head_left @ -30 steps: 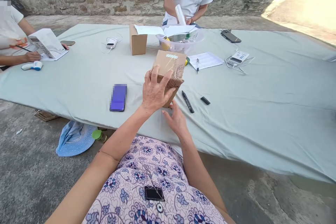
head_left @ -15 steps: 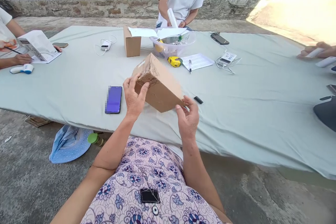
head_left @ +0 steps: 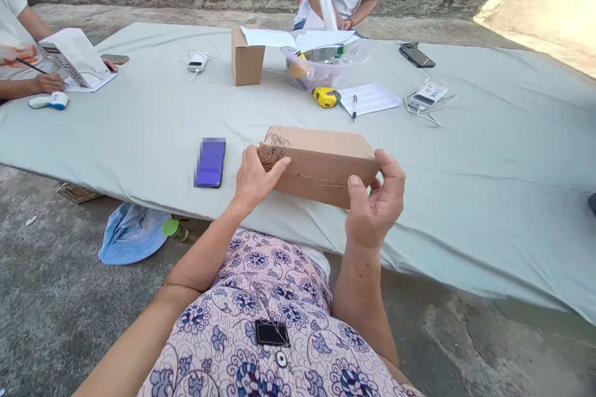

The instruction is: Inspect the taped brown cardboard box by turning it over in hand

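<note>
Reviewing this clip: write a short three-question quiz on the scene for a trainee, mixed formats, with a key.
1. True or false: the left hand alone touches the scribbled box.
2. Besides that box, which lies closest to the left hand?
A) tape measure
B) phone
C) power bank
3. Fill in: the pen lies partly on a ____.

Key: 1 false, the right hand touches it too; 2 B; 3 sheet of paper.

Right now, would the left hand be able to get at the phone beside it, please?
Probably yes: nothing visible lies between the left hand and the phone, though that hand would likely need to let go of the cardboard box.
</note>
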`<state>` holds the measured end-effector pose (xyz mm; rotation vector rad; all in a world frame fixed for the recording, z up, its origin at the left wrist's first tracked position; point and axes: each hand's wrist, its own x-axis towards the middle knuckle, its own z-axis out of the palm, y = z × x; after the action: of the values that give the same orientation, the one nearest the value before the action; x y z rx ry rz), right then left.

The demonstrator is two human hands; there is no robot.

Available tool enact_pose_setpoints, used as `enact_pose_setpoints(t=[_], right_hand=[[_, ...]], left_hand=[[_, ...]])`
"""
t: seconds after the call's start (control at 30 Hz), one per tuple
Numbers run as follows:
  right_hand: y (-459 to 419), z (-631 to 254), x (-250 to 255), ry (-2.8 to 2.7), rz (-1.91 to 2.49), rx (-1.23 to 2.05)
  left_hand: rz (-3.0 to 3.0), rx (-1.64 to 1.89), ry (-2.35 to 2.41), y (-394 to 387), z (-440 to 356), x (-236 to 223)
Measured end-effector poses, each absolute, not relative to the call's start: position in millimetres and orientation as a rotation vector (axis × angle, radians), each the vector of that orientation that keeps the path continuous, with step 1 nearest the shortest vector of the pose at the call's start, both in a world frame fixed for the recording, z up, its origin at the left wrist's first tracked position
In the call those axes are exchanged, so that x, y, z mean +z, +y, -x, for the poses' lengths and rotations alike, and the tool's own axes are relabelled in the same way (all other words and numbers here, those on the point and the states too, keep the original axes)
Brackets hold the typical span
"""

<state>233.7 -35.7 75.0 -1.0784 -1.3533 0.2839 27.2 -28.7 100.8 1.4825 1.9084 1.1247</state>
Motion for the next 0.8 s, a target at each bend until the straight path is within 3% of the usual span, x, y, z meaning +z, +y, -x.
enact_pose_setpoints(t=[0.2,0.8], right_hand=[[-38.6,-229.6,76.4,-1.372,1.107,0.239],[-31.3,-229.8,57.5,-1.486,1.164,0.480]], left_hand=[[-1.429,1.378,1.728,-29.7,-29.2,94.4],[-1.366,1.565,1.720,-18.1,-18.2,75.5]])
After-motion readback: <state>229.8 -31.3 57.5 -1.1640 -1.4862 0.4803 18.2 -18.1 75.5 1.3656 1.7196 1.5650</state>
